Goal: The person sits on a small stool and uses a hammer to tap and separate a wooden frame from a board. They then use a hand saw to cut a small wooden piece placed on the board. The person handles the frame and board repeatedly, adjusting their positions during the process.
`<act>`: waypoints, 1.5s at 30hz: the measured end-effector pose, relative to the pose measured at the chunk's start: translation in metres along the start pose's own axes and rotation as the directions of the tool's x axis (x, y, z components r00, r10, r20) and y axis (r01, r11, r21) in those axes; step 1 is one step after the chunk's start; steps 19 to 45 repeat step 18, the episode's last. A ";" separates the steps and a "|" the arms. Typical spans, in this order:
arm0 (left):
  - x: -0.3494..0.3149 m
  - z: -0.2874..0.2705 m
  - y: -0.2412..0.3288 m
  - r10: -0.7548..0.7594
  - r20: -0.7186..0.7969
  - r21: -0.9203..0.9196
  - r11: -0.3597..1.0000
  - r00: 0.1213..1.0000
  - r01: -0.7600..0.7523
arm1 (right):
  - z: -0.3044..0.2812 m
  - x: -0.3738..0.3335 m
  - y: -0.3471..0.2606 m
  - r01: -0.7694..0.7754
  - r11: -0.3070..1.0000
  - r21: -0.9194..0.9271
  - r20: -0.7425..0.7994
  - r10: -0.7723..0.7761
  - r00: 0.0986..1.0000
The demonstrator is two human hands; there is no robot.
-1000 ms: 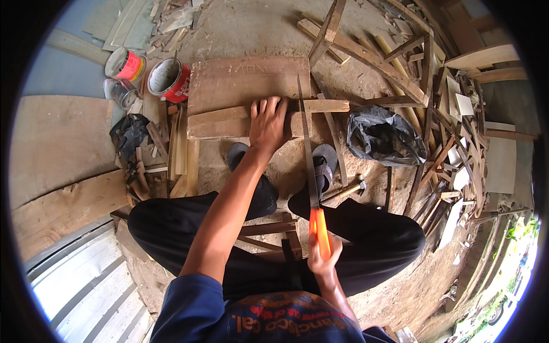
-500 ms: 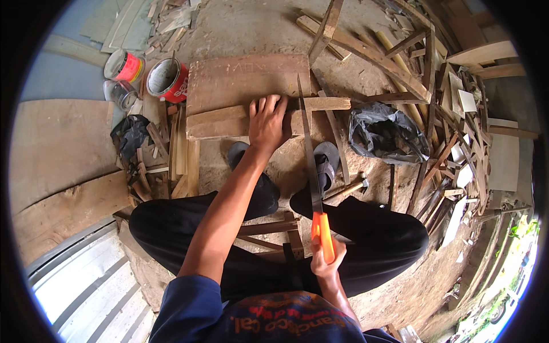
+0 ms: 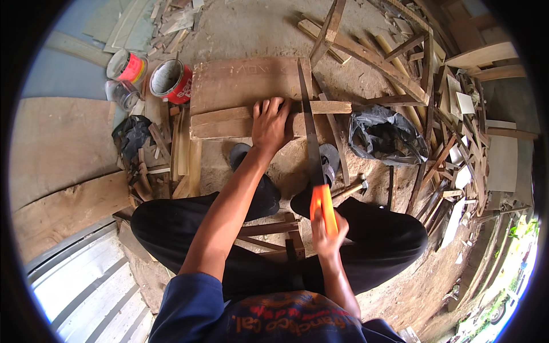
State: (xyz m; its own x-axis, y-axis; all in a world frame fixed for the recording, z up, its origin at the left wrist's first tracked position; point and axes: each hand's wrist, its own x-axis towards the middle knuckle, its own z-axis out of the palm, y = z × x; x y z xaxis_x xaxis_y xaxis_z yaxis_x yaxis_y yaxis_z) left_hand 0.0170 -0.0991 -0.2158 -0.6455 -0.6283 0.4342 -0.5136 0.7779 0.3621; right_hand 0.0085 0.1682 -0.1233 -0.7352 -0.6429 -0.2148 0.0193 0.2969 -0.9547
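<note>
A handsaw (image 3: 310, 128) with an orange handle is gripped in my right hand (image 3: 328, 233), its long blade pointing away from me. The blade lies across a narrow wooden strip (image 3: 223, 119), right of my left hand (image 3: 271, 126). My left fingers curl over the strip and hold it down on a low wooden bench (image 3: 246, 86). The strip's right end juts past the bench's edge. My hand covers the middle of the strip, so the part under it is hidden.
A red bucket (image 3: 171, 83) stands left of the bench. To the right lie a black plastic bag (image 3: 389, 134), a hammer (image 3: 361, 185) and many wood scraps (image 3: 452, 154). A wooden frame (image 3: 377, 60) leans at the far right. My sandalled feet are just below the bench.
My right hand has pushed the saw forward, away from me, so its handle sits farther up. My left hand still presses the strip in about the same place.
</note>
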 end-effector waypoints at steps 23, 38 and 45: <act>-0.003 0.014 -0.009 -0.019 0.027 0.110 0.994 0.999 0.016 | -0.007 -0.010 0.037 0.150 0.988 -0.036 -0.008 -0.150 0.989; -0.003 0.014 -0.009 -0.019 0.027 0.110 0.994 0.999 0.016 | -0.007 -0.010 0.037 0.150 0.988 -0.036 -0.008 -0.150 0.989; -0.003 0.014 -0.009 -0.019 0.027 0.110 0.994 0.999 0.016 | -0.007 -0.010 0.037 0.150 0.988 -0.036 -0.008 -0.150 0.989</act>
